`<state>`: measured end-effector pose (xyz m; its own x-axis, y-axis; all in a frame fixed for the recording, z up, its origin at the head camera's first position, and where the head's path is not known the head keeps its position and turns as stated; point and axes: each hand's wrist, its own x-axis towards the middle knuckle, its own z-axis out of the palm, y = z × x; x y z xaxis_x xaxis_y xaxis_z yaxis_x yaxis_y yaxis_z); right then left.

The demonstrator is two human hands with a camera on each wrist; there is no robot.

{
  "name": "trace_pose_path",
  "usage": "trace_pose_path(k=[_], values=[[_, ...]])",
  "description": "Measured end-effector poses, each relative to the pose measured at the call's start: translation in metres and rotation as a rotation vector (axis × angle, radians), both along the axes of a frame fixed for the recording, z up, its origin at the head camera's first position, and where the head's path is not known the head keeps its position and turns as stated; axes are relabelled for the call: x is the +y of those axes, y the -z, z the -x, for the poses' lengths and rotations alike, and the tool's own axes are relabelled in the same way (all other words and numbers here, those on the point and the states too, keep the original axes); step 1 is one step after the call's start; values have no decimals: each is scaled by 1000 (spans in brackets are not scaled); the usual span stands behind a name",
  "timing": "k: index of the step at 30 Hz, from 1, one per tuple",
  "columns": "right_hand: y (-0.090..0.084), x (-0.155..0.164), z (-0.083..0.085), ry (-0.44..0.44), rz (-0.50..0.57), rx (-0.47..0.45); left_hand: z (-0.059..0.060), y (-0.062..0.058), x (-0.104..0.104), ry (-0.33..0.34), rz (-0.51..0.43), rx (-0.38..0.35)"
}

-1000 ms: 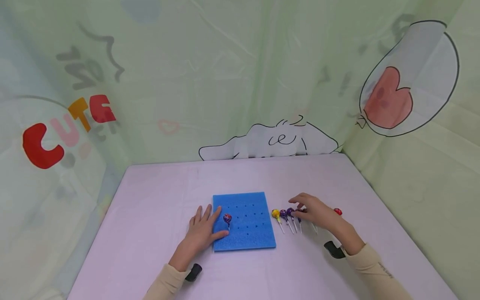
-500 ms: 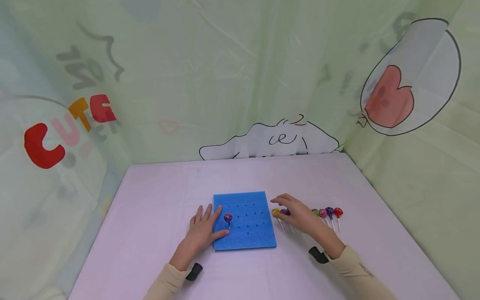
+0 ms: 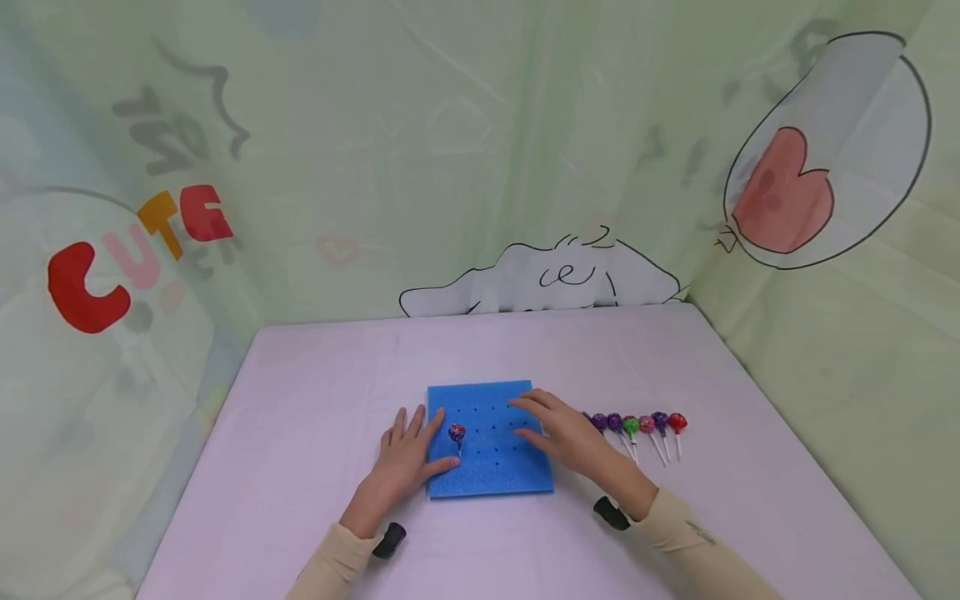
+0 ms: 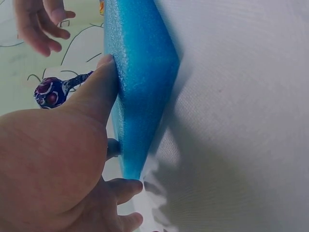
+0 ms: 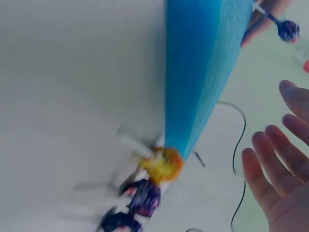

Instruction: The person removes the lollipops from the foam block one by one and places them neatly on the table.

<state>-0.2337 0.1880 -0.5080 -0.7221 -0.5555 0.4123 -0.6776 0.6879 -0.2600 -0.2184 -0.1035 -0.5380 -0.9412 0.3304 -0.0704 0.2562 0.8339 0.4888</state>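
A blue foam board with rows of small holes lies on the table. One lollipop with a dark, patterned wrapper stands upright in it, near the left side. My left hand rests on the board's left edge with fingers spread; its thumb lies close to that lollipop's stick. Over the board's right part hovers my right hand, fingers apart and holding nothing. In the right wrist view, a yellow lollipop lies by the board's edge; from the head view my right hand hides it.
Right of the board, several lollipops lie in a row on the pink-covered table, among them a green one and a red one at the far end. Printed cloth walls enclose the table at the back and sides.
My right hand has moved left, from above the lollipop row to over the board's right side, uncovering lollipops at the row's right end. The left hand has stayed in place.
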Motion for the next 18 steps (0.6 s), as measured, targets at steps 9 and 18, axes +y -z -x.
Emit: trace_pose_path(k=[9,18], values=[[-7,-34,1,-156,-43,178,2,-1,1,1,26,0],[-13,-63,7,-261,-206,231,2,-1,1,5,35,3]])
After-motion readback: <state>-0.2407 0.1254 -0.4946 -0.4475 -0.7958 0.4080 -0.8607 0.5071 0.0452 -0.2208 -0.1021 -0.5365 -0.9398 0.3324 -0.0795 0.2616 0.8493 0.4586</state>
